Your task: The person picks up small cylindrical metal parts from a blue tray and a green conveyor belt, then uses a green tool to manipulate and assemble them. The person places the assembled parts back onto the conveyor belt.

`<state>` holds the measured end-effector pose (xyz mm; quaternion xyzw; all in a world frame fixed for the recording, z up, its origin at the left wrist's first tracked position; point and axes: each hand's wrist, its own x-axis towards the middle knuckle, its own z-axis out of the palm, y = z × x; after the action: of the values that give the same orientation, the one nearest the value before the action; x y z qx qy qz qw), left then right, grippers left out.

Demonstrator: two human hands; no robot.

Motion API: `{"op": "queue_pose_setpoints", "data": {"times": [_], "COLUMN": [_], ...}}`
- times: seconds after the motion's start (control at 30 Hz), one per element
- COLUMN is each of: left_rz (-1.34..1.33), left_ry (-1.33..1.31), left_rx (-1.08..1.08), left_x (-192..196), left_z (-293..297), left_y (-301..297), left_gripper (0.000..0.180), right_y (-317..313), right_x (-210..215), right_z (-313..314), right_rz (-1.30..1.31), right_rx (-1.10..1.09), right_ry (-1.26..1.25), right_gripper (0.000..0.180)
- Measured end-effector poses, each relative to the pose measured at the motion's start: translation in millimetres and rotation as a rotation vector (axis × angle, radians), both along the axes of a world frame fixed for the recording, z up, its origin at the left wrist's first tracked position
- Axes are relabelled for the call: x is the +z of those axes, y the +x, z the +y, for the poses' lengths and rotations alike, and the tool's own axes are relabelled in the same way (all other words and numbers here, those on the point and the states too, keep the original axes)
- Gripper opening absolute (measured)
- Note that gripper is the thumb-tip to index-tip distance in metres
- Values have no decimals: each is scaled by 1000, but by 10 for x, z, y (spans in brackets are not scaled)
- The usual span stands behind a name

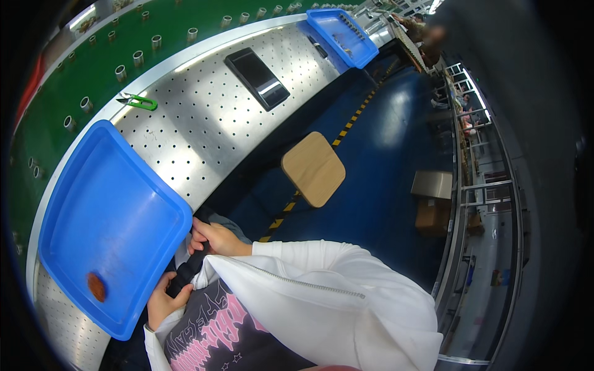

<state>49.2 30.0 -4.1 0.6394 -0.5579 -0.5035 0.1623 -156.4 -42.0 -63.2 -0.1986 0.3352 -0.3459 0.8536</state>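
My left hand point(164, 302) is closed round one end of a black strap point(187, 271) with a buckle-like piece, held low in front of my body. My right hand point(219, 238) has its fingers curled at the strap's other end, by the tray's near corner; part of its grip is hidden. Beside both hands lies a big blue plastic tray point(117, 216). A reddish-brown oval object point(96, 287) rests inside it, toward the lower left; its kind I cannot tell.
On the perforated metal bench point(185, 139) lie green-handled thread snips point(140, 102) and a black flat device point(257, 78). A second blue tray point(342, 37) holds small parts. Short metal tubes point(156, 42) stand on a green surface. A wooden stool point(314, 169) stands right of the bench.
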Motion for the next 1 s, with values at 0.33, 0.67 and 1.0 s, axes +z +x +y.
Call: {"op": "queue_pose_setpoints", "data": {"times": [0.33,0.67,1.0], "left_rz": [25,-19,63], "left_ry": [-46,-4,57], "left_rx": [-185,-215,-148], "left_x": [-30,-101,-32], "left_z": [-192,-178,-201], "left_y": [-120,-105,-138], "left_gripper": [40,47,49], "right_y": [-67,-84,-272], "right_x": [28,134,141], "right_z": [-68,-125,-183], "right_rz": [83,339,414], "right_rx": [115,321,616], "right_ry": [-7,-235,-588], "right_gripper": [32,25,31]}}
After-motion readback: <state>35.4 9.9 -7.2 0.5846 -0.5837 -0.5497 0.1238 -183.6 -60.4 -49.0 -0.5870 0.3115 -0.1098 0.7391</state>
